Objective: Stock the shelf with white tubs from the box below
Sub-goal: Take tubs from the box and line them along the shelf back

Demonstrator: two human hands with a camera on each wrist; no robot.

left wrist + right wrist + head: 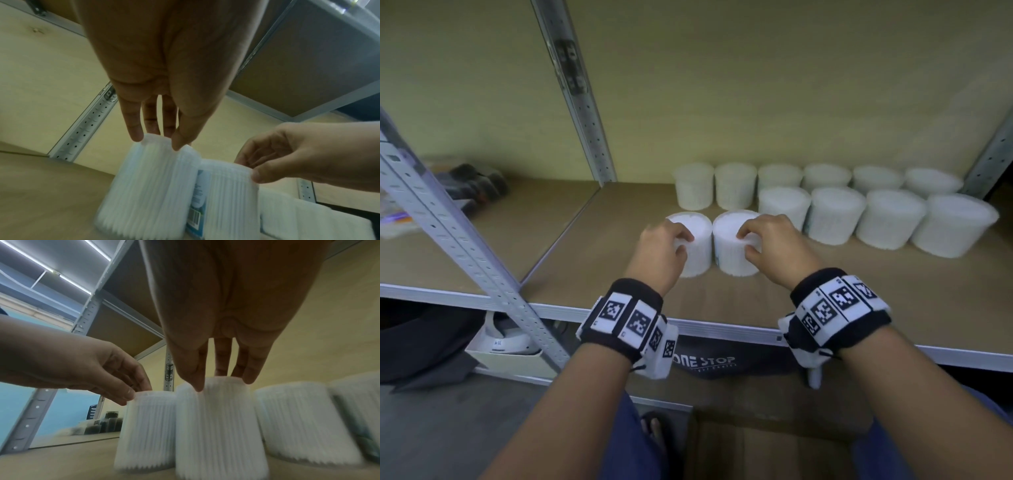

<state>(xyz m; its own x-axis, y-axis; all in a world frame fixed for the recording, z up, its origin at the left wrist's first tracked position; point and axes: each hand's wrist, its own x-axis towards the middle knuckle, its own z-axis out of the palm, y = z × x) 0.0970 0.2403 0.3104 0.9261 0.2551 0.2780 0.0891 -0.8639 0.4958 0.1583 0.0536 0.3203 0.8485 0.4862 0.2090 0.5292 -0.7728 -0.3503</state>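
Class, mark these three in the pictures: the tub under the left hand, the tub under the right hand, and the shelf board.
left tub (693, 255): head view, on its ribbed side.
right tub (729, 253): head view, on its ribbed side.
shelf board (825, 301): head view, on bare wood near its front edge.

Two white ribbed tubs (697, 245) (732, 246) upright, touching side by side on shelf (592, 240) front; twelve more tubs (828, 202) in two rows behind and right.
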